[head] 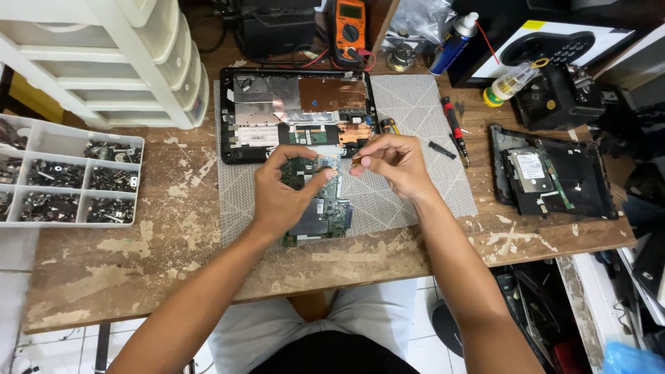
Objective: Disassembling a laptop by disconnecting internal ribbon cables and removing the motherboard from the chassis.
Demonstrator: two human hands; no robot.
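Note:
A green circuit board [325, 208] lies on a grey patterned mat [409, 187] in front of me. My left hand [284, 194] rests on the board, thumb and fingers gripping its upper part. My right hand [391, 163] hovers just right of it, fingertips pinched on a small dark part [357, 160] too small to identify. Behind the board sits an opened black laptop base [298, 111] with silver and copper shielding inside.
A white compartment tray [66, 180] of screws sits at left under white drawers [125, 62]. A red-handled screwdriver [454, 125], spray can [451, 43], orange multimeter [350, 28] and glue bottle [511, 83] lie behind. Another black laptop shell with a drive [551, 173] is at right.

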